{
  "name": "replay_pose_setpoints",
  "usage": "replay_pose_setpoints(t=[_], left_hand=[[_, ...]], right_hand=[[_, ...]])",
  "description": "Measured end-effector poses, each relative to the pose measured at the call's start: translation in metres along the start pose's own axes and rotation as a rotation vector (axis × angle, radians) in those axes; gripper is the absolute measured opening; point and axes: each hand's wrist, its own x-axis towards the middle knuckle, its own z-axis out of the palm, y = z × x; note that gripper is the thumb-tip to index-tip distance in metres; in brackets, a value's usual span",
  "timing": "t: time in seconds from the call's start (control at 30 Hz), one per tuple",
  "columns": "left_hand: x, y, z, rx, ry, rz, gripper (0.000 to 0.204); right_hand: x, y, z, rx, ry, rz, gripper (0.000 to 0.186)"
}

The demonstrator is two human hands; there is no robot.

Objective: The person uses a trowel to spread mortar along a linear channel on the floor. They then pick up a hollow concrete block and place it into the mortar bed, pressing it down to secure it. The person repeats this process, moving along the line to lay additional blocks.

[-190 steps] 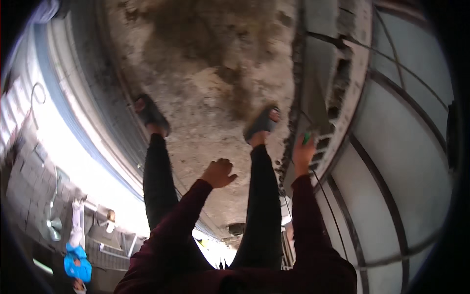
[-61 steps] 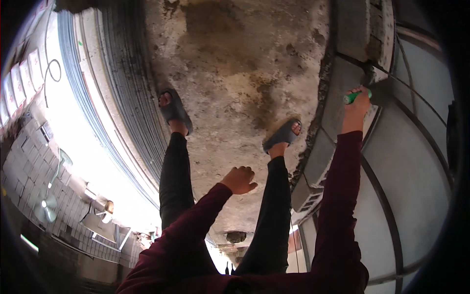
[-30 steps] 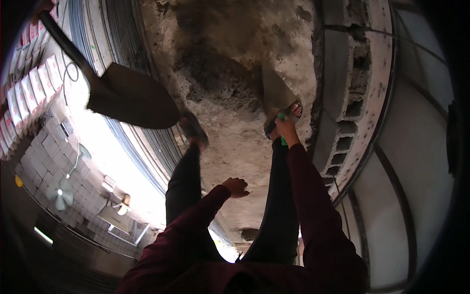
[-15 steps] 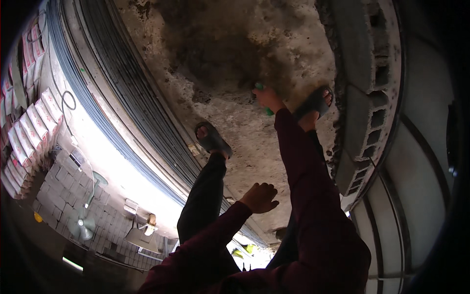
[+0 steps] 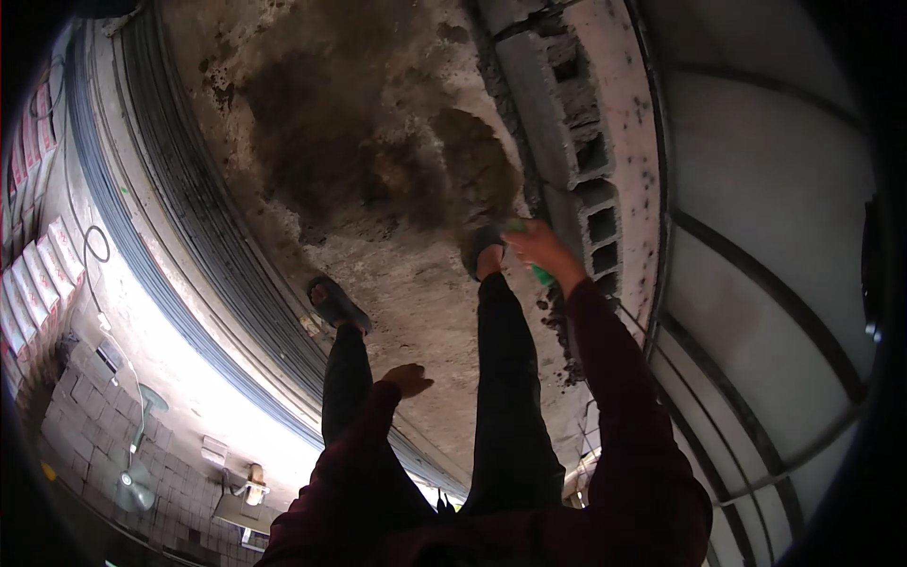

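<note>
Right hand (image 5: 540,253) is closing its fingers round a green handle (image 5: 543,276), green showing at both ends of the fist; the handle is lying in view right by the right slipper (image 5: 480,248), over the floor (image 5: 406,326) near the blocks (image 5: 539,104); whatever the handle is carrying at its far end is blending into a brown patch (image 5: 477,156) (too dark there to tell tool from ground).

Left hand (image 5: 408,380) is hanging low between the legs, back of the hand upward, fingers seeming loosely curled, thumb side pointing right; the palm is facing away, so how far open it is and whether it is holding anything, cannot tell.

Feet are standing apart; left slipper (image 5: 338,302) is resting beside long dark bars (image 5: 203,203), which are running along the left edge of the floor; hollow blocks are lining the right side, pale panels (image 5: 737,312) rising beyond them; far left, bags (image 5: 38,283) are lying stacked, a fan (image 5: 135,487) showing below them in view.
</note>
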Motion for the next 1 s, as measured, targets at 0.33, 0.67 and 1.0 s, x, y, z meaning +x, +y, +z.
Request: replay_pose_setpoints(t=[0.33, 0.67, 1.0], left_hand=[[-0.034, 0.047, -0.006, -0.099, -0.040, -0.163, 0.057], [-0.046, 0.135, -0.034, -0.225, 0.203, -0.143, 0.050], [-0.030, 0.150, -0.033, -0.222, 0.188, -0.128, 0.045]], right_hand=[[-0.041, -0.106, -0.182, -0.731, 0.605, -0.369, 0.031], [0.003, -0.024, -0.115, -0.303, 0.919, -0.378, 0.025], [0.141, -0.054, -0.061, 0.812, 0.689, -0.098, 0.016]])
